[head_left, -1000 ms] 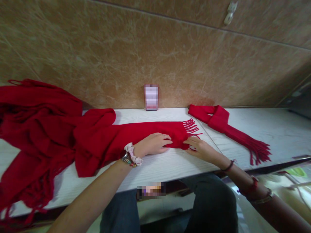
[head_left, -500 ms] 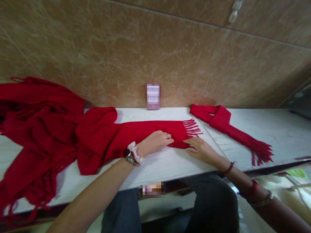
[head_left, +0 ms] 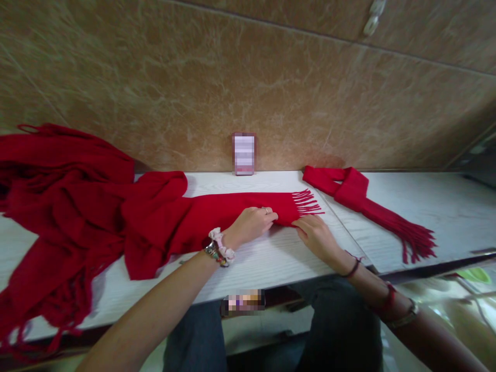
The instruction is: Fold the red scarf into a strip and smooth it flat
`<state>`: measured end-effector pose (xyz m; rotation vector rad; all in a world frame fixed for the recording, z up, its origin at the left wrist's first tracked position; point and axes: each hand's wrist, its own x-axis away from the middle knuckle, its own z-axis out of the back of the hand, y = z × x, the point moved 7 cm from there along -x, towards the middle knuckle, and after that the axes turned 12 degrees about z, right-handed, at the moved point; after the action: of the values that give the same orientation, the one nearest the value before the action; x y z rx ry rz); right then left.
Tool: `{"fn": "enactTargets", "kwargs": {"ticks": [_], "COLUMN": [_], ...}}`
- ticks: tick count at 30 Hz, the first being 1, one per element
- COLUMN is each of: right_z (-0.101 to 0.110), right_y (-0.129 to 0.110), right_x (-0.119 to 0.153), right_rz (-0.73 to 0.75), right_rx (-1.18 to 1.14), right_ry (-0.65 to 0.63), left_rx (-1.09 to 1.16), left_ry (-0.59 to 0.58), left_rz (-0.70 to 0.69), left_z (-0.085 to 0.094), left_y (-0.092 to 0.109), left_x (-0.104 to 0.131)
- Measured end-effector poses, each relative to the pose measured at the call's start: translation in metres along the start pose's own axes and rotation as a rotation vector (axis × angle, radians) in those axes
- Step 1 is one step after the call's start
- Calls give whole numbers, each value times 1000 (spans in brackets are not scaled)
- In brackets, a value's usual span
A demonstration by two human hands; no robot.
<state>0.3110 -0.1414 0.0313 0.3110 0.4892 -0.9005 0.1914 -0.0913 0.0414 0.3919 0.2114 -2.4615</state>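
Head | left hand (head_left: 253,225): curled, gripping red scarf (head_left: 232,204) | right hand (head_left: 318,237): pinching its near corner

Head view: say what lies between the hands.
Between the left hand and right hand, the head view shows some of the red scarf and, nearer the person, white tabletop.

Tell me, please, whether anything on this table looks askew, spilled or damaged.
The rumpled red heap on the left looks untidy, with some fringe dangling over the front edge of the table, whereas the red strip at centre lies fairly flat. I see nothing spilled or damaged.
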Motion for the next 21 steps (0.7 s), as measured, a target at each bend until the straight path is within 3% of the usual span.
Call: {"fn": "enactTargets", "kwargs": {"ticks": [6,12,21], "right_z": [3,4,14], "right_y": [16,20,27], "right_x": [4,11,12], "right_rz": [-32,3,1], "right_rx": [-98,-9,-79], "right_ry": [56,61,113], "left_rx": [-45,-42,-96], "left_ry": [-12,-28,24], "left_rz": [-89,-121,-199], "left_z": [1,-4,-2], "left_y": [10,14,23], "left_x": [3,3,4]}}
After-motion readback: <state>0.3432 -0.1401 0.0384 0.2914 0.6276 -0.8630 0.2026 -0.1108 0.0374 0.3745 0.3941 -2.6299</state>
